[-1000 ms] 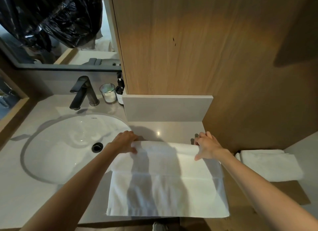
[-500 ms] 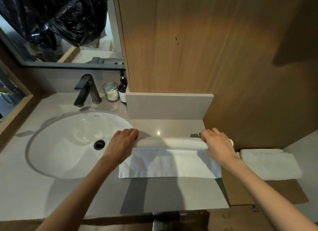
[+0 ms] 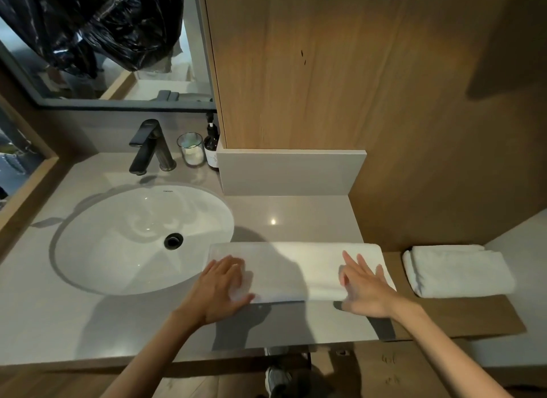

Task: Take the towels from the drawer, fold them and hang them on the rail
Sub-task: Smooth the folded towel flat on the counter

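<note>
1. Towel (image 3: 299, 270): white, folded into a long, narrow band. It lay flat on the counter (image 3: 88, 323), just right of the sink (image 3: 142, 240), with its right end at the counter's right edge.
2. Left hand (image 3: 220, 291): laid flat on the band's near left corner, fingers extended, pressing down and gripping nothing.
3. Right hand (image 3: 365, 291): fingers straight and spread, resting on the band's right end, holding nothing.
4. Step, as judged: flattening the fold before the next one. To do it well, the palms should sweep from the middle outward so trapped air and ridges leave at the ends. The long edges should be kept level with each other. The left end should be kept off the basin's rim. A crosswise fold, end over end, looked the likely follow-up and called for squared corners first.
5. Second towel (image 3: 458, 271): already folded, on the wooden ledge (image 3: 473, 314) to the right, apart from the first.
6. Tap (image 3: 149, 146), glass (image 3: 192, 150), bottle (image 3: 212, 146): behind the sink, well clear of the work.
7. Rail and drawer: not in view.
</note>
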Demonstrator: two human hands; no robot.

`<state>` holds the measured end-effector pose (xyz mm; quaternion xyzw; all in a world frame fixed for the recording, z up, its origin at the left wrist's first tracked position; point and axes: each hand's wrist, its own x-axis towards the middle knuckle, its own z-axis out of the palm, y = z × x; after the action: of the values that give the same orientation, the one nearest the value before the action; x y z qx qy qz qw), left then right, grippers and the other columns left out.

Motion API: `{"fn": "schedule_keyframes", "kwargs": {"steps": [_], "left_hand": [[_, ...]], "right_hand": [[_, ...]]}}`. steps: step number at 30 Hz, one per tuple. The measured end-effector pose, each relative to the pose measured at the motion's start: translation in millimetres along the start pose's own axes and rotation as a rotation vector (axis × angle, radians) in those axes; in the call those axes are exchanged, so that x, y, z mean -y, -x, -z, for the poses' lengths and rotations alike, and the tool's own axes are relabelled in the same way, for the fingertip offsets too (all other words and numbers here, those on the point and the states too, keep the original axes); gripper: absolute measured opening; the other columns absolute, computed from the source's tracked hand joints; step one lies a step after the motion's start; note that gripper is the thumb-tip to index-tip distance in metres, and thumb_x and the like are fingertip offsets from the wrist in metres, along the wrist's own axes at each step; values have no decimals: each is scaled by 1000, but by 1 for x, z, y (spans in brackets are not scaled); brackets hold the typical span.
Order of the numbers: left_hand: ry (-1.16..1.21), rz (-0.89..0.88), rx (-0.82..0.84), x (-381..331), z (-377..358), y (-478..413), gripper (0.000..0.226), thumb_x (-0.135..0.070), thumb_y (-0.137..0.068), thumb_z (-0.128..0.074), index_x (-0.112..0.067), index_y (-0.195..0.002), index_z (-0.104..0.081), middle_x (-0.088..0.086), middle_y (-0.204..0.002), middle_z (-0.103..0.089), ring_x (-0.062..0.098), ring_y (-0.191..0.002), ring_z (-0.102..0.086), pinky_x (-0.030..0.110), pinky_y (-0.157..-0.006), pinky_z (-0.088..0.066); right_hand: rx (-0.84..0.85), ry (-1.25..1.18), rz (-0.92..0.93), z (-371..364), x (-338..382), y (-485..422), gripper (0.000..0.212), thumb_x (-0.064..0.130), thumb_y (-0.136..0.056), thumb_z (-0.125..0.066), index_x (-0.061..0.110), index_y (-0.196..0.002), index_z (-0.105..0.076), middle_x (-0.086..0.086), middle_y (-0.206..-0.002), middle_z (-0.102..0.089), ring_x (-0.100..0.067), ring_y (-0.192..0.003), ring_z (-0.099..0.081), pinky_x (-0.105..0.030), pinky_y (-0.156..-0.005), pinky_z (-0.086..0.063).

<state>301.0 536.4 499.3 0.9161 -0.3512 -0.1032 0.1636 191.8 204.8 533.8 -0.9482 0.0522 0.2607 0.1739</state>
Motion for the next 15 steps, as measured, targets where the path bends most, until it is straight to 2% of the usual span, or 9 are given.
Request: {"fn": "schedule_keyframes", "kwargs": {"steps": [2,4,5,6,7,9,11,12,15], "left_hand": [[0,5,-176,-10,6,-14,55,-62,-91,-30,-21,-95,-65,-8,-118,-56,12,-107,-51,29,-96,-43],[-15,-25,-284,-23,1,-32,49,-48,-96,-26,-18,-98,-64,-1,-111,-62,19,-98,-59,40,-91,-51],[-20,-15,-263,-33,-4,-41,45,-43,-97,-25,-19,-108,-62,1,-120,-60,22,-106,-58,45,-98,-47],[-37,7,-191,-44,-9,-49,47,-40,-97,-22,-21,-123,-56,2,-135,-53,25,-123,-51,50,-110,-35],[-67,30,-103,-55,-15,-54,54,-41,-98,-14,-22,-138,-44,2,-151,-38,26,-140,-34,54,-118,-17],[-129,123,0,-68,-32,-59,70,-50,-92,8,-24,-153,-14,-2,-162,-5,22,-149,5,58,-115,10],[-177,228,-4,-70,-46,-59,75,-53,-87,24,-31,-153,-4,-7,-161,5,20,-146,17,64,-110,17],[-195,259,-21,-69,-51,-58,75,-54,-87,25,-34,-153,-5,-8,-161,4,20,-146,16,66,-108,17],[-221,302,-27,-64,-52,-54,72,-62,-86,15,-42,-151,-10,-8,-161,1,23,-147,13,67,-107,17]], "right_hand": [[-78,-152,43,3,17,-2,40,38,-93,-56,35,-127,-34,6,-163,1,-21,-148,19,-49,-117,15],[-229,-141,81,-4,40,-12,52,42,-100,-42,33,-147,-21,8,-163,-1,-17,-148,16,-48,-117,15],[-266,-103,81,-10,53,-19,55,43,-102,-33,31,-152,-13,7,-163,1,-17,-148,16,-48,-117,15],[-279,-68,73,-18,66,-29,57,48,-102,-22,29,-154,-6,6,-163,4,-18,-148,17,-49,-117,15],[-279,-33,50,-27,77,-39,63,55,-98,-5,29,-155,-1,5,-163,7,-20,-148,16,-51,-117,15],[-254,36,-33,-42,91,-55,80,61,-88,18,25,-155,-7,0,-163,-2,-27,-150,0,-58,-116,4],[-263,33,-112,-55,91,-68,70,55,-96,4,26,-153,-24,-2,-161,-19,-31,-147,-20,-62,-113,-9],[-278,57,-120,-57,89,-69,64,54,-98,-3,29,-153,-24,0,-161,-18,-30,-147,-20,-61,-114,-9],[-386,123,-87,-58,73,-66,61,67,-93,3,48,-151,-1,9,-161,10,-23,-149,10,-57,-115,12]]}}
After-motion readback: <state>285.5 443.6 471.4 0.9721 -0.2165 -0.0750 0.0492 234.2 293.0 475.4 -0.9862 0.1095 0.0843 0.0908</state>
